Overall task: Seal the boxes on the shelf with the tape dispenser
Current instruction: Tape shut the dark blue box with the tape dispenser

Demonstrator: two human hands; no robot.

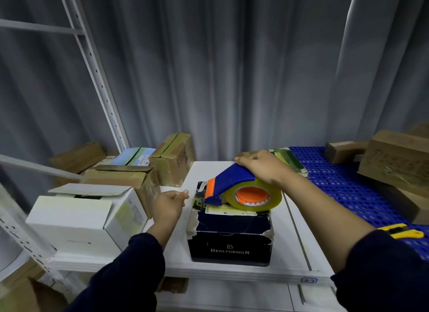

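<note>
A dark navy cardboard box with torn white edges and gold letters (229,237) sits in the middle of the white shelf board (294,237). On top of the box rests a blue plastic tape dispenser with an orange tip and a roll of clear yellowish tape (241,191). The orange tip points to the left and touches the top of the box near its left edge.

The right hand (260,166) lies over the blue back of the dispenser. Its grip is wrapped around the top of the tool, with the fingers (243,160) curled over the far side. The sleeve on that arm is dark.

The left hand (170,202) is just beside the left side of the navy box, near the orange tip. Its grip is loosely curled with the fingertips close together, and it is not holding anything. I cannot tell if it touches the box.

To the left stands a white cardboard box with its flaps partly up (76,218). Behind it are brown cardboard boxes (173,159), some with tape on them. On the right is a blue plastic mat full of small holes (343,186). A yellow utility knife (401,230) lies on it, near the right arm. More brown boxes (394,158) sit at the far right. A grey curtain (220,68) hangs behind the shelf.
</note>
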